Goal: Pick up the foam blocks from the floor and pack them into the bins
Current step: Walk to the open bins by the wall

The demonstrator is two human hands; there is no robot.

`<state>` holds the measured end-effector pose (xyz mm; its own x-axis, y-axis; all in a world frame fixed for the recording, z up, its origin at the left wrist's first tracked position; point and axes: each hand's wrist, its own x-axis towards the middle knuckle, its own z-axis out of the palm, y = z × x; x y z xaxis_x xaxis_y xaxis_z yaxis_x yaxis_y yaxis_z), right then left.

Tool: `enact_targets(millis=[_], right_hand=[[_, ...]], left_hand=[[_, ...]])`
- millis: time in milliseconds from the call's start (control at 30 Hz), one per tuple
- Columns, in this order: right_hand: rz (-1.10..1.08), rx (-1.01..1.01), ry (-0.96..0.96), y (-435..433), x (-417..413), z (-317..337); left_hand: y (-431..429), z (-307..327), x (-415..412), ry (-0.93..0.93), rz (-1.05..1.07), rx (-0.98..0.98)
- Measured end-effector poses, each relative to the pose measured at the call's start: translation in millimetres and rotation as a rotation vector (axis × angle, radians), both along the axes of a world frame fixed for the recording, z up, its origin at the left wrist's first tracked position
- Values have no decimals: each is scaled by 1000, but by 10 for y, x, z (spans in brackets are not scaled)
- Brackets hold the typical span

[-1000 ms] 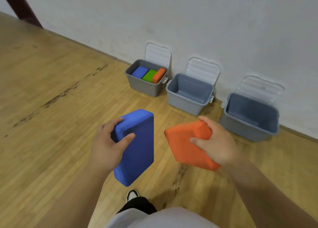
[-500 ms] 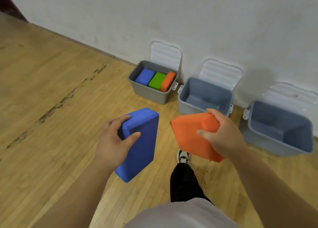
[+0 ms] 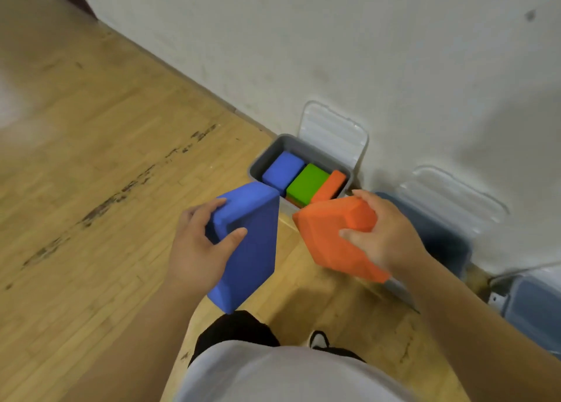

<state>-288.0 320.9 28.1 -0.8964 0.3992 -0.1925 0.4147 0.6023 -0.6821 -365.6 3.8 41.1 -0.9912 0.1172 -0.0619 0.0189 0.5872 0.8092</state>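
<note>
My left hand (image 3: 198,246) grips a blue foam block (image 3: 252,249) by its left edge, held upright in the air. An orange foam block (image 3: 329,240) is gripped at its top right corner by my right hand (image 3: 385,234). Both blocks hang just in front of the left grey bin (image 3: 261,158), which holds a blue block (image 3: 282,170), a green block (image 3: 306,181) and an orange block (image 3: 329,186). The middle bin (image 3: 446,240) sits behind my right hand, mostly hidden. A corner of the right bin (image 3: 531,304) shows at the right edge.
The bins stand in a row against the white wall (image 3: 364,52), their clear lids (image 3: 332,131) leaning open on it. Scuffed wooden floor (image 3: 91,189) stretches to the left. My black trousers and a shoe (image 3: 318,339) show below the blocks.
I have walked closer to the bins. Both held blocks now overlap the front of the left bin, and the right bin has slid mostly out of view.
</note>
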Motion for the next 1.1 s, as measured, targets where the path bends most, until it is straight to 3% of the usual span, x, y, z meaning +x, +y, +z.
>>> enact_targets(millis=[300,500,667,833,1100], right_hand=[[-82,70,-78,460,-1800,-444],[-220,-11,-165,618,-2847,-636],[-276,-94,-208,877,-3521,-964],[-136,-163,-357,1328,-4130,-1730],[109,-135,-632,1884,-5001,-3472]], left_hand=[[592,-393,-2393,-50,-193,13],[972,-545,-4009,-134,-429,-98],[1415,-788,-4847,-225,-531,-171],[1825,-1466,-5381,-295,-514,-185],[2171,-3039,-6051,-451,-513,-250]])
